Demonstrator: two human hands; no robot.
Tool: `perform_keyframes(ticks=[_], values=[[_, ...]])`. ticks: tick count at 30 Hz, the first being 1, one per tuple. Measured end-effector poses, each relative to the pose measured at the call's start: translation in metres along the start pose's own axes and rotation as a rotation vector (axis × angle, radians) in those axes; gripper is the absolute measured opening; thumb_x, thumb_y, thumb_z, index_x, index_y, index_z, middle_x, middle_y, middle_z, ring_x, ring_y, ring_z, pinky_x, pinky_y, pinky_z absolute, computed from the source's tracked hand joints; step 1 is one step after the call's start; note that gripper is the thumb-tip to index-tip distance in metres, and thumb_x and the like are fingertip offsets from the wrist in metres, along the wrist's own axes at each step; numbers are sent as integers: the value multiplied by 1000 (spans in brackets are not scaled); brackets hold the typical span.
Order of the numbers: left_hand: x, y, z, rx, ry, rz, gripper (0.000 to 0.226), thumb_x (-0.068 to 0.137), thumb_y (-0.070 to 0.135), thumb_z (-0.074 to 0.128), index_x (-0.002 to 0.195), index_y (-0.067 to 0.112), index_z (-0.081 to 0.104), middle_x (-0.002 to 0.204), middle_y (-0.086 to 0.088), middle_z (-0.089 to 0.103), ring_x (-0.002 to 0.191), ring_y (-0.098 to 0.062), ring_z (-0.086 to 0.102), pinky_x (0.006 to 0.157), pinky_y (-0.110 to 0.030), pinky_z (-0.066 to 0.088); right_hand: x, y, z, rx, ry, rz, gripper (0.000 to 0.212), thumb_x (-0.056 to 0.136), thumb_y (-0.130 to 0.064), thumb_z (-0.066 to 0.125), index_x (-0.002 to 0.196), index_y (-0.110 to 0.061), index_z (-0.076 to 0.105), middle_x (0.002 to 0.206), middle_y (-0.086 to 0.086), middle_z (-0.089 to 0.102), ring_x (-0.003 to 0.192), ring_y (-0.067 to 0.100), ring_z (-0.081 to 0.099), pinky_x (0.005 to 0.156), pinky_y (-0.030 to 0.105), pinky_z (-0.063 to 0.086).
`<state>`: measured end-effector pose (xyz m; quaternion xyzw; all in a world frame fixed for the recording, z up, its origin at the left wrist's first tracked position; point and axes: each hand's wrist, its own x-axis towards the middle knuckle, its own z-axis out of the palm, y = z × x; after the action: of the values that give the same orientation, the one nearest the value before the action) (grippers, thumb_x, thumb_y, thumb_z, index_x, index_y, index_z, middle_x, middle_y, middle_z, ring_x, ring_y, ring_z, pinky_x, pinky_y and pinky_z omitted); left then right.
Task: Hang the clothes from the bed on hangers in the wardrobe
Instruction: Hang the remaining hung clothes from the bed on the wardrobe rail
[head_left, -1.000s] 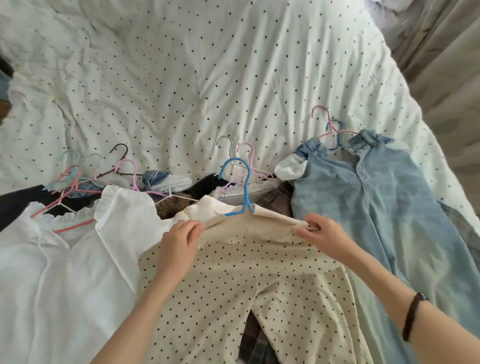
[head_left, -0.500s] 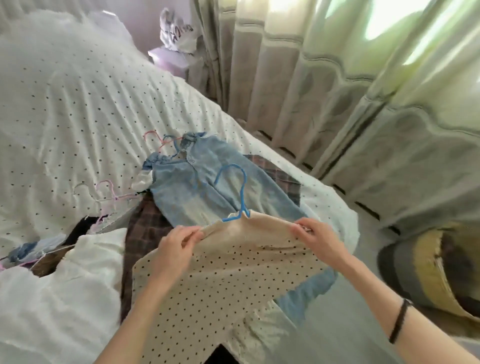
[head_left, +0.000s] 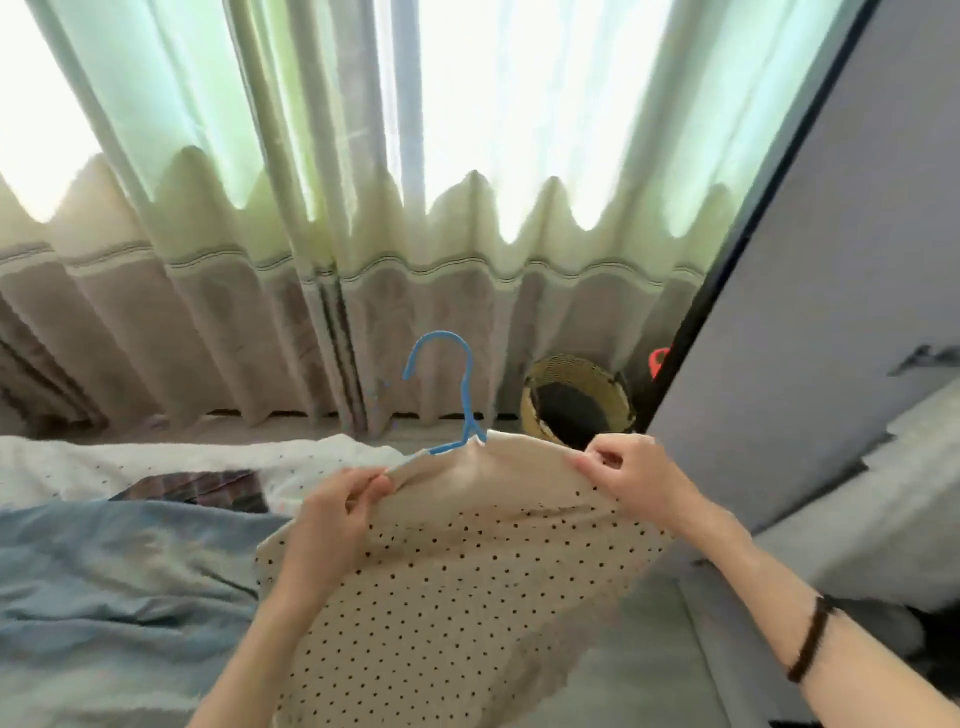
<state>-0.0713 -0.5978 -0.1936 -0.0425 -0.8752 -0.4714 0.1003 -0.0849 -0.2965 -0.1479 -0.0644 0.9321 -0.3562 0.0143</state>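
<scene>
I hold the dotted cream garment (head_left: 457, 571) on its blue hanger (head_left: 457, 395), long axis level between my hands: left hand (head_left: 337, 512) and right hand (head_left: 623, 470) each pinch one shoulder end. Right of the hanger stands the grey wardrobe door (head_left: 831, 312), nearest my right hand.

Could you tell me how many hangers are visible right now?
1: the blue plastic hanger sits inside the cream polka-dot garment, held between the left hand and right hand. Others may lie outside the view.
</scene>
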Motion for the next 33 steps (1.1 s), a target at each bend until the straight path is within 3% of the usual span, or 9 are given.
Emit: perform_keyframes(ticks=[4, 8, 13, 16, 19, 22, 25, 29, 33], values=[[20, 54, 63, -42, -152, 138, 34, 90, 12, 57, 82, 45, 57, 77, 4, 61, 74, -6, 52, 62, -10, 38, -44, 50, -55, 49, 80, 155, 25, 89, -37, 57, 71, -20, 59, 76, -3, 57, 67, 8, 52, 58, 13, 40], [34, 100, 125, -89, -282, 292, 28, 89, 13, 57, 82, 40, 59, 86, 18, 61, 78, -2, 54, 65, -12, 40, -95, 93, -98, 95, 266, 307, 22, 86, -41, 60, 70, -25, 62, 77, -8, 58, 71, 8, 54, 65, 22, 42], [48, 149, 201, -114, -380, 444, 18, 92, 16, 54, 82, 29, 62, 82, 13, 62, 79, -5, 56, 72, -31, 45, -153, 119, -134, 113, 525, 484, 23, 84, -42, 62, 81, -19, 67, 82, -8, 64, 78, 7, 58, 73, 22, 45], [57, 175, 242, -40, -393, 507, 16, 94, 20, 50, 85, 20, 63, 82, 9, 59, 78, -16, 55, 78, -42, 42, -179, 122, -148, 54, 612, 572, 26, 86, -41, 60, 85, -16, 66, 83, -9, 61, 77, 6, 56, 71, 22, 44], [65, 202, 277, 6, -463, 552, 19, 95, 22, 45, 90, 16, 62, 82, 2, 56, 83, -22, 51, 82, -40, 34, -200, 122, -157, -5, 643, 652, 26, 87, -43, 58, 77, -20, 63, 73, -10, 59, 63, 1, 51, 60, 15, 39], [70, 225, 305, 26, -557, 632, 23, 96, 25, 42, 94, 13, 61, 83, 0, 54, 84, -25, 51, 80, -42, 39, -219, 118, -158, 34, 680, 690, 30, 87, -42, 58, 63, -23, 56, 58, -12, 51, 51, -1, 45, 55, 15, 35], [66, 247, 330, 39, -661, 681, 26, 97, 29, 39, 94, 14, 60, 84, 1, 52, 86, -26, 52, 77, -38, 37, -238, 113, -159, 36, 737, 738, 31, 88, -39, 57, 70, -14, 61, 59, -11, 49, 51, -1, 43, 54, 15, 34], [51, 280, 359, 57, -784, 733, 29, 98, 30, 38, 102, 14, 62, 92, 2, 50, 96, -26, 52, 76, -30, 29, -262, 113, -153, -12, 914, 874, 26, 90, -39, 55, 68, -25, 57, 61, -12, 52, 56, 0, 46, 59, 21, 37], [28, 301, 381, -64, -955, 776, 29, 98, 25, 42, 120, 20, 59, 115, 1, 55, 110, -22, 51, 83, -21, 30, -291, 111, -140, 52, 1046, 1032, 34, 89, -39, 55, 62, -18, 53, 57, -9, 47, 53, 3, 42, 59, 24, 33]])
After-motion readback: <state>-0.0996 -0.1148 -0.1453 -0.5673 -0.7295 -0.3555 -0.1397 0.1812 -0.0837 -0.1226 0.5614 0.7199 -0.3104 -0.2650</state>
